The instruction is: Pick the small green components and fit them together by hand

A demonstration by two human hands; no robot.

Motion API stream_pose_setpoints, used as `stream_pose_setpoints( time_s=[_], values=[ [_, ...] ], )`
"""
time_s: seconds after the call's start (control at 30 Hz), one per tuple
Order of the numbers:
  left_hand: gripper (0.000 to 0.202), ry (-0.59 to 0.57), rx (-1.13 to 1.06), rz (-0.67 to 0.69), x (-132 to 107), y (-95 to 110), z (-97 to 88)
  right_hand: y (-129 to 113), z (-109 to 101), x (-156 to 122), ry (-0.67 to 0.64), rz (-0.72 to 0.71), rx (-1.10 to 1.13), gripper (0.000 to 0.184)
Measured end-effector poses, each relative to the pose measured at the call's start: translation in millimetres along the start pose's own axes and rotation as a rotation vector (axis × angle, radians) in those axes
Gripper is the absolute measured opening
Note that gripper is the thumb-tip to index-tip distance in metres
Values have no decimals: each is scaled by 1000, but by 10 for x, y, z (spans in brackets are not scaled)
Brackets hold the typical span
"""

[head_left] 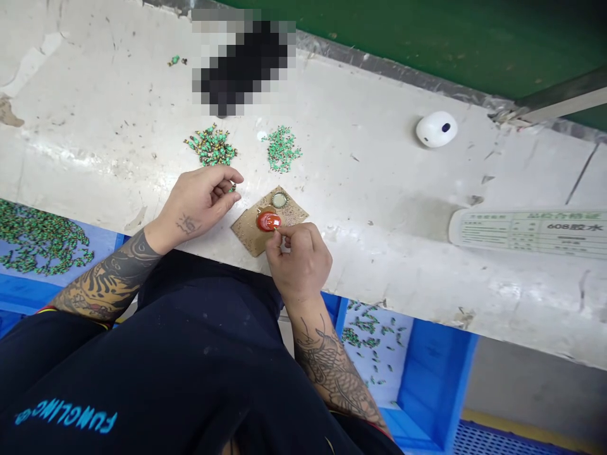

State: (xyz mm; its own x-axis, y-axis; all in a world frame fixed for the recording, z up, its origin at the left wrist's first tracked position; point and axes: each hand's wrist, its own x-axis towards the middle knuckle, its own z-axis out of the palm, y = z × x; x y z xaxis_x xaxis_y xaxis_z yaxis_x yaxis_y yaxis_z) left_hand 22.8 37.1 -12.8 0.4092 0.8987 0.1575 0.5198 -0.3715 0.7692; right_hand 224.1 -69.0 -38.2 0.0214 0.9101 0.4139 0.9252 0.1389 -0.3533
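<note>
My left hand [202, 199] is curled on the tabletop, with a small green-and-dark piece [232, 188] showing between its fingers. Thumb and forefinger of my right hand [301, 256] are pinched together at the edge of a glossy red blob [268, 220]; what they hold is too small to make out. Under the blob lies a brown square board [246, 232], which also carries a round metal cap [279, 200]. Beyond my left hand is a pile of green, dark and yellowish pieces [212, 145]. A pile of smaller green pieces [283, 148] lies to its right.
A white earbud case [436, 129] and a white labelled bottle [526, 232] lie on the right of the white table [379, 170]. Below its front edge, a left tray [42, 237] and a blue crate [429, 373] contain many green pieces. A blurred dark object [244, 63] is at the back.
</note>
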Motion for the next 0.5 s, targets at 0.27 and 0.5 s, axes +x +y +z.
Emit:
stream_pose_setpoints(
  time_s=[0.27,0.5],
  values=[
    [15,25,-93,-44,-47,71,9,-10,8,1,14,-29,-48,10],
    [17,56,-221,-26,-65,61,6,-10,14,14,20,-45,-54,10]
  ],
)
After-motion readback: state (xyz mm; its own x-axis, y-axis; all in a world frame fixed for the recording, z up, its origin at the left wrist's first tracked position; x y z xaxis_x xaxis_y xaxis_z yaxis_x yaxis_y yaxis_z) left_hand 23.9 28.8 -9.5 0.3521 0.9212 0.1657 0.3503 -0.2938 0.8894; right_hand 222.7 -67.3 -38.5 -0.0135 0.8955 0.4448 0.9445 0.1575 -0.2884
